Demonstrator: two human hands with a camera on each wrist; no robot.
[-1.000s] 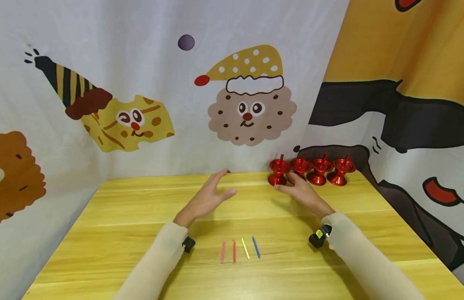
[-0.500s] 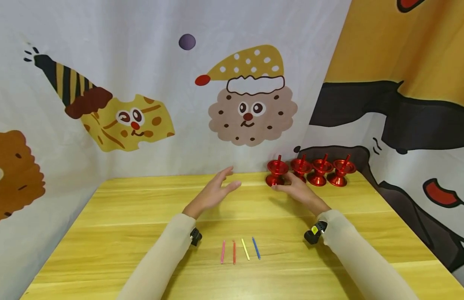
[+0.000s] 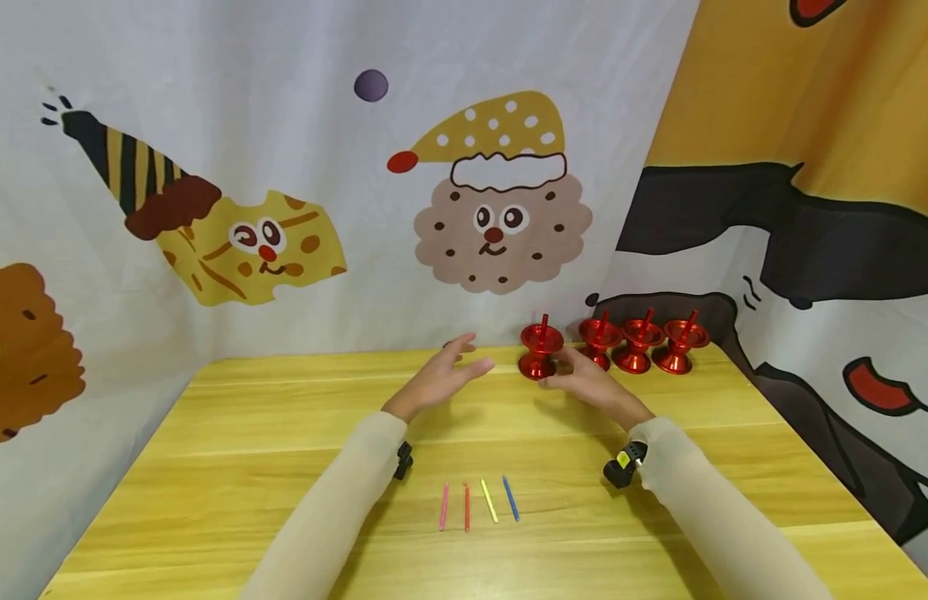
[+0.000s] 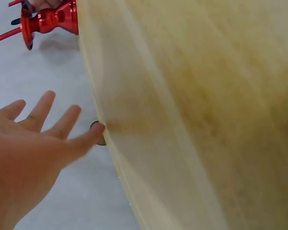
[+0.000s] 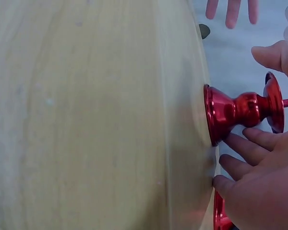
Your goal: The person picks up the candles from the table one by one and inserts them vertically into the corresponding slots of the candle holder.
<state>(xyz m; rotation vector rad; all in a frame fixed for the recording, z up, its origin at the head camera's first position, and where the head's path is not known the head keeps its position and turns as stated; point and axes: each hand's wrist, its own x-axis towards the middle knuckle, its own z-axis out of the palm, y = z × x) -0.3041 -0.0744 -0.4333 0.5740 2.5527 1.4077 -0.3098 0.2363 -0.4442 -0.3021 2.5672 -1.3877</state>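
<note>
A shiny red candle holder (image 3: 537, 367) with an upright stem stands near the table's back edge, apart from its row. My right hand (image 3: 594, 388) is at its right side; in the right wrist view the fairly straight fingers (image 5: 237, 167) lie against its lower part. Three matching red holders, the left one (image 3: 600, 335), the middle one (image 3: 639, 335) and the right one (image 3: 683, 337), stand close together behind that hand. To the left, my left hand (image 3: 438, 380) hovers near the back edge with fingers spread, holding nothing.
Nearer to me on the wooden table (image 3: 283, 492) lie thin candle-like sticks: pink (image 3: 444, 507), red (image 3: 467, 508), yellow (image 3: 489, 502) and blue (image 3: 512, 500). A white cartoon-printed curtain (image 3: 358, 308) hangs right behind the table, and another printed cloth (image 3: 831, 242) borders its right side.
The leftmost red holder has slid left along with my right hand, widening its gap from the other three. My left hand has shifted slightly right, towards it.
</note>
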